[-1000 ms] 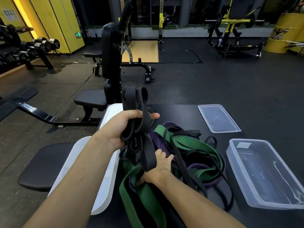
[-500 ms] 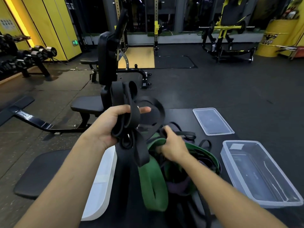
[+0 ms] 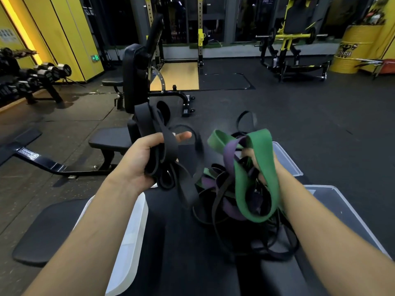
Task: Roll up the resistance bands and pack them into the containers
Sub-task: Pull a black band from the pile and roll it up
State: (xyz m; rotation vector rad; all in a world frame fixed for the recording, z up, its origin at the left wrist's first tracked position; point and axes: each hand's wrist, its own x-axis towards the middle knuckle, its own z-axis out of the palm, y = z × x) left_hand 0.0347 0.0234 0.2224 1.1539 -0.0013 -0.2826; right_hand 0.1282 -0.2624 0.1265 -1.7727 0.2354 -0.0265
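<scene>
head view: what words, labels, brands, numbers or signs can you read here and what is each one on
"YASTAR": on the yellow drum, under a black logo; any letters before it are unclear.
Green sign by the yellow panels: arrow and figure, no words legible.
White label on the black floor rail: blurred, unreadable.
Poster on the wall at far left: too small to read.
</scene>
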